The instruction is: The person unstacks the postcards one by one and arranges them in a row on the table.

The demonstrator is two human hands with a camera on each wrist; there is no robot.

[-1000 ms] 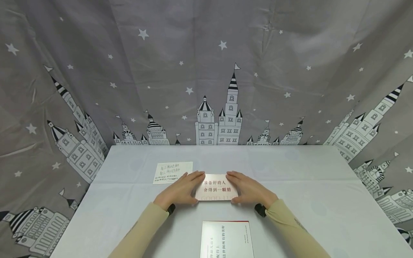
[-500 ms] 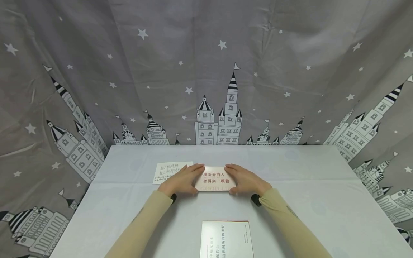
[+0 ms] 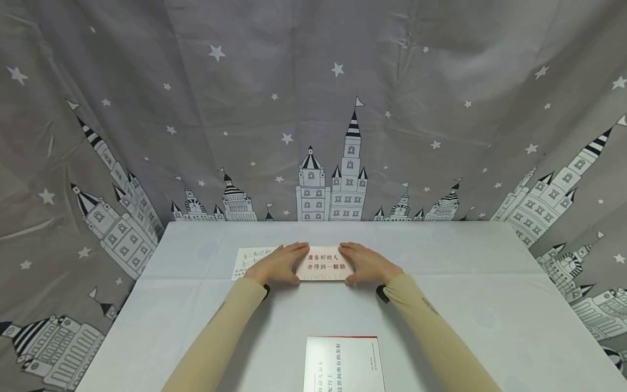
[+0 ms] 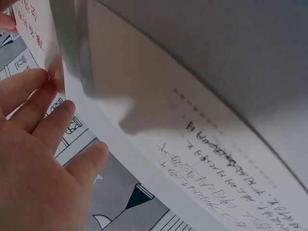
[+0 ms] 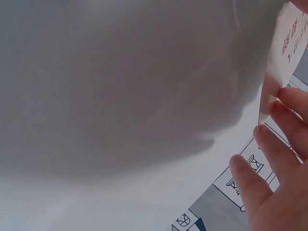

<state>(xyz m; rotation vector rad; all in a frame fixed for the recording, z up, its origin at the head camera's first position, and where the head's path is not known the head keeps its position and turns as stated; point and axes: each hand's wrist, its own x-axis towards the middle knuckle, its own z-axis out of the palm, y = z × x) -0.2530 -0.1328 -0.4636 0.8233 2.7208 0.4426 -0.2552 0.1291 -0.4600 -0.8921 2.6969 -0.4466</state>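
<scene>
L hand [image 3: 277, 265], R hand [image 3: 367, 264] w/ card [image 3: 324, 262] nr far edge of worktop [image 3: 470, 288]
Fingers clamped on its ends; note [image 3: 243, 259] part-hidden, bklt [image 3: 350, 365] cut off

Red-lettered card [image 3: 323, 262]: smooth paper. Handwritten card [image 3: 249, 258], toward far left corner of bench [image 3: 490, 283]: matt paper. Booklet [image 3: 360, 365]: glossy cover. Curtain [image 3: 235, 109]: creased cloth.

1 left hand [image 3: 278, 265] and 1 right hand [image 3: 368, 264] make 2 hands, with 2 sleeves [image 3: 220, 332] and 2 black wristbands [image 3: 383, 294]. The paper things number 3: 1 card [image 3: 320, 262] bearing 2 lines of red characters and 1 line of pale letters, 1 handwritten sheet [image 3: 247, 260] and 1 white book [image 3: 355, 365]. There is 1 table [image 3: 480, 310] and 1 curtain [image 3: 392, 65] showing more than 20 printed stars [image 3: 217, 52].
</scene>
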